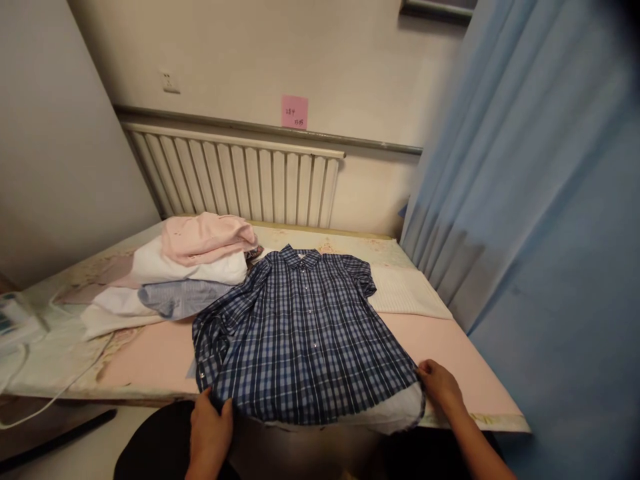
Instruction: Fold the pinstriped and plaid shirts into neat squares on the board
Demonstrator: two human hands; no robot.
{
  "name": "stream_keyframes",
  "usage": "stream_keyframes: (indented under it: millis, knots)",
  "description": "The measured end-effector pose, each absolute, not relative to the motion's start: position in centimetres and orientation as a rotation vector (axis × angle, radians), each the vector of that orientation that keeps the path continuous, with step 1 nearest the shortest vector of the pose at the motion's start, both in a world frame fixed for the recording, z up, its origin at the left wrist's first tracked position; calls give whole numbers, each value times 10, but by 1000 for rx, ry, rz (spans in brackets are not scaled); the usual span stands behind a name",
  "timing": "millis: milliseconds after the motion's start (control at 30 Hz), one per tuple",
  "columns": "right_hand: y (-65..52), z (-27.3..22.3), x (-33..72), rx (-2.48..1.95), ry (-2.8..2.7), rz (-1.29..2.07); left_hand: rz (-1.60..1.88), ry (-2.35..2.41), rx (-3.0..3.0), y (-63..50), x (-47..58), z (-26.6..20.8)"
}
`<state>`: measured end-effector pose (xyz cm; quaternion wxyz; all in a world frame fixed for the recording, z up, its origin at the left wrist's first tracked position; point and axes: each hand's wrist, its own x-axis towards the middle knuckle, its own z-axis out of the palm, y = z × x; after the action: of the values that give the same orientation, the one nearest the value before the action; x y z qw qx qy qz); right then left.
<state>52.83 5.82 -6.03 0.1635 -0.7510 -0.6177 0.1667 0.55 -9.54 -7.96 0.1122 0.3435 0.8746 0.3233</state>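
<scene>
A dark blue plaid button-up shirt (310,333) lies front side up over the near edge of the covered table, collar pointing away from me. My right hand (441,385) pinches its hem at the lower right corner. At the lower left, my left hand (213,423) grips the hem, with thumb and fingers on the cloth near the cuff; part of that grip is hidden. The sleeve on the left is bunched along the shirt's side, and the one on the right is folded under or hidden. Pale inner cloth shows below the front hem on the right.
A heap of clothes with a pink garment (207,237) on top sits at the left. A white appliance (20,323) with a cord stands at the far left. A folded cream cloth (407,293) lies right of the shirt. A radiator (240,173) is behind, a blue curtain (500,173) at right.
</scene>
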Motion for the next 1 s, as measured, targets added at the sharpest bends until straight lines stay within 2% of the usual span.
stream_keyframes:
  millis: [100,467,800,1000]
  knots:
    - [56,-58,525,-2124,-1754,429,942,2526,866,-95,5,-73]
    - [62,-57,534,-2051,-1619,362,923,2434,908,-103,-13,-48]
    - [48,-44,536,-1857,-1507,457,932,2480,889,-108,-33,-27]
    - [36,-41,533,-1859,-1541,479,852,2541,940,-120,-52,-34]
